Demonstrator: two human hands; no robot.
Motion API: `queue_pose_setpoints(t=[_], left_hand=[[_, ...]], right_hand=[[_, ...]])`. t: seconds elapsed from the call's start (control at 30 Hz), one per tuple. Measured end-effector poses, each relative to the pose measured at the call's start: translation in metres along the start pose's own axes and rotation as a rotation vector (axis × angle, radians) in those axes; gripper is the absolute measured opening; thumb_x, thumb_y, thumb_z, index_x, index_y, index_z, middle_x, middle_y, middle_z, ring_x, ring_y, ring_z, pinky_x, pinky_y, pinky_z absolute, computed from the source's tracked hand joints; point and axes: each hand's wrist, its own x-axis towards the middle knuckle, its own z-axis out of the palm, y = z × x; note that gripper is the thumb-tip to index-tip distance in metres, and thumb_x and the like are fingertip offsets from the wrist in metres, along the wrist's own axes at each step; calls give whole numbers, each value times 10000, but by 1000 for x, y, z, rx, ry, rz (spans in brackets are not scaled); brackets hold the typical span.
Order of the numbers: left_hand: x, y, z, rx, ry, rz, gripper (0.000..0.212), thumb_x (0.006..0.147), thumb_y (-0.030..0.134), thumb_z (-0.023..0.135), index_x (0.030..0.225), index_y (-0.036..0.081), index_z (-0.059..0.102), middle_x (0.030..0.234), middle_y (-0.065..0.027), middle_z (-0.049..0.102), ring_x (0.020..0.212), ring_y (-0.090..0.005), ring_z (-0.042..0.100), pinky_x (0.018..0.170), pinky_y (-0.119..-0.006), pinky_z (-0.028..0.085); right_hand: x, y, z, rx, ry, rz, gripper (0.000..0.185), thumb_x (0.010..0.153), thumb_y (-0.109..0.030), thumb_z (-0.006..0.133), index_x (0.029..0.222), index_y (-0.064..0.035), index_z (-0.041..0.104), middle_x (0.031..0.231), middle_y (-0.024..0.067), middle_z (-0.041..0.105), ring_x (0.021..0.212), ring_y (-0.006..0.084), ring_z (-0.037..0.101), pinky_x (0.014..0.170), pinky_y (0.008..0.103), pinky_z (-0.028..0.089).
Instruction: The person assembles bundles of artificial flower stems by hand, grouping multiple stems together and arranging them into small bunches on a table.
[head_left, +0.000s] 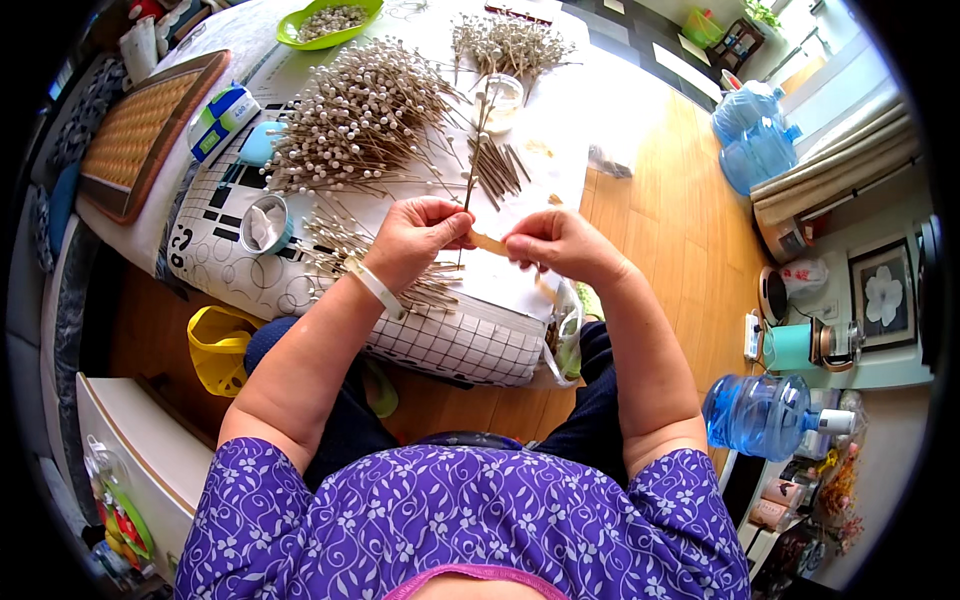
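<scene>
Over the front of the covered table, my left hand (421, 238) pinches a thin brown stem (475, 169) that stands up from its fingertips, with small pale buds along it. A tan strip of tape (487, 243) runs from the stem to the fingers of my right hand (564, 244), which pinch it. Beyond my hands lie short brown sticks (496, 171) and a round tub (498, 105) of pale material. A large heap of white-tipped stems (360, 112) fills the table's left middle. More such stems (431, 285) lie partly hidden under my left wrist.
A green tray (330, 43) of loose white buds and another bunch of stems (514, 41) are at the far side. To the left are a small blue-rimmed cup (267, 225), a tissue pack (223, 122) and a light-blue box (261, 144). A plastic bag (568, 334) hangs by the table's near right corner.
</scene>
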Motion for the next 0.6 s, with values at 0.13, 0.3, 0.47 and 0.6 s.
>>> queue_pose_setpoints(t=[0.13,0.3,0.47,0.6], left_hand=[[-6,5,8,29,-4,-173,131,827,107,579,854,-19,603,711,-72,617,609,-108,595,572,-215,500],[-7,4,15,51,-54,-133,133,835,115,571,838,-15,601,665,-49,598,563,-91,564,512,-204,465],[-6,8,8,34,-71,-164,152,844,135,560,848,-11,603,694,-47,604,590,-100,581,541,-212,485],[-6,10,4,-52,-88,-236,149,841,132,561,877,-7,599,739,-51,606,619,-110,587,604,-237,506]], right_hand=[[8,-13,14,224,154,-182,253,807,-223,604,968,-28,619,776,3,613,648,41,523,505,173,398],[22,-7,27,392,195,-245,175,777,-167,646,771,4,612,685,-2,582,632,44,489,561,181,398],[28,-9,29,475,238,-300,151,781,-154,640,751,-9,614,645,-19,560,582,31,458,513,180,365],[32,-7,24,470,214,-227,154,783,-165,639,749,-16,615,636,-21,555,556,24,439,485,176,346]])
